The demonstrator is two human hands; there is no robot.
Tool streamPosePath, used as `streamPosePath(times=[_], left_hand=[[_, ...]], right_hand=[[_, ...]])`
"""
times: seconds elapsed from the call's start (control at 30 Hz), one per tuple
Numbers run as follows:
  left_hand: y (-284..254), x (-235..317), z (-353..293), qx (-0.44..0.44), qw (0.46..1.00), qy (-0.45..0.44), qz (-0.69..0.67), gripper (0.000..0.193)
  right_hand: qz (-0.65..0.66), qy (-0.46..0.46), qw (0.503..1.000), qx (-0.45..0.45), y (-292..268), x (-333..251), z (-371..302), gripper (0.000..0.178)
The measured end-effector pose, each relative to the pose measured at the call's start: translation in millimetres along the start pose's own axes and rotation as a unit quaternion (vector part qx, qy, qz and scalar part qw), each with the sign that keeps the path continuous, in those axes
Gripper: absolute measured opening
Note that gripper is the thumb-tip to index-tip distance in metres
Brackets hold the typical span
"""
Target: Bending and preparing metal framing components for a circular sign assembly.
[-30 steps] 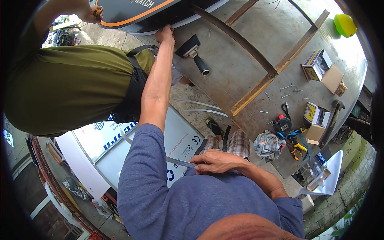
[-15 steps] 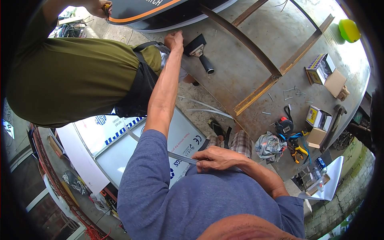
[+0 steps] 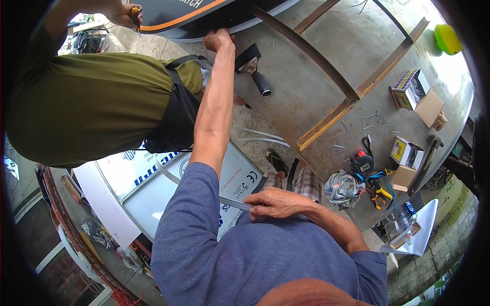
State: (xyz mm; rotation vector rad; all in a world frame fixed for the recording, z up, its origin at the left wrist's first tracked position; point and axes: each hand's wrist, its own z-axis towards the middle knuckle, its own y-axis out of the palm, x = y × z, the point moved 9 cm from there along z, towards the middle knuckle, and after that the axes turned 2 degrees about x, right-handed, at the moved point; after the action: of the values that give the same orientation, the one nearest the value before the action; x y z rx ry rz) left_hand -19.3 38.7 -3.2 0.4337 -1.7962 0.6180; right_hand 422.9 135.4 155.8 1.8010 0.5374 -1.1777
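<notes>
My left arm reaches forward, and my left hand (image 3: 219, 40) is closed with curled fingers at the white edge strip (image 3: 191, 40) of a large black sign (image 3: 219, 23) with an orange line. Exactly how the fingertips meet the strip is hidden. In front of my belly, my right hand (image 3: 275, 202) pinches the end of a thin grey strip (image 3: 232, 203). This strip runs left, passes behind my left arm and shows again as a pale curve beyond it. A squeegee-like scraper (image 3: 255, 71) with a black handle lies just right of my left hand.
At left, a co-worker in olive holds a yellow-handled tool (image 3: 135, 13). A rusty metal frame (image 3: 326, 122) lies on the metal table (image 3: 286, 97). Opened boxes (image 3: 411, 89), nails, a tape measure (image 3: 362, 162), pliers (image 3: 378, 194) and a rag (image 3: 344, 187) lie to the right. Printed panels (image 3: 153, 196) lie below left.
My left hand has moved slightly forward onto the sign's white edge, and the forearm has shifted a little right. The right hand keeps its pinch on the grey strip.
</notes>
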Motion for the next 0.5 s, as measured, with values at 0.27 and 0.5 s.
streamPosePath(times=[0.27,0.5], left_hand=[[0.1,-2.8,-2.6,0.0,0.992,-0.049,-0.114,0.019],[-6.2,-11.1,11.1,0.002,0.981,-0.054,-0.185,0.022]], right_hand=[[-0.001,0.005,1.0,0.002,-4.8,2.6,-0.1,0.036],[-0.002,-0.005,1.0,0.015,-9.9,2.4,-0.9,0.037]])
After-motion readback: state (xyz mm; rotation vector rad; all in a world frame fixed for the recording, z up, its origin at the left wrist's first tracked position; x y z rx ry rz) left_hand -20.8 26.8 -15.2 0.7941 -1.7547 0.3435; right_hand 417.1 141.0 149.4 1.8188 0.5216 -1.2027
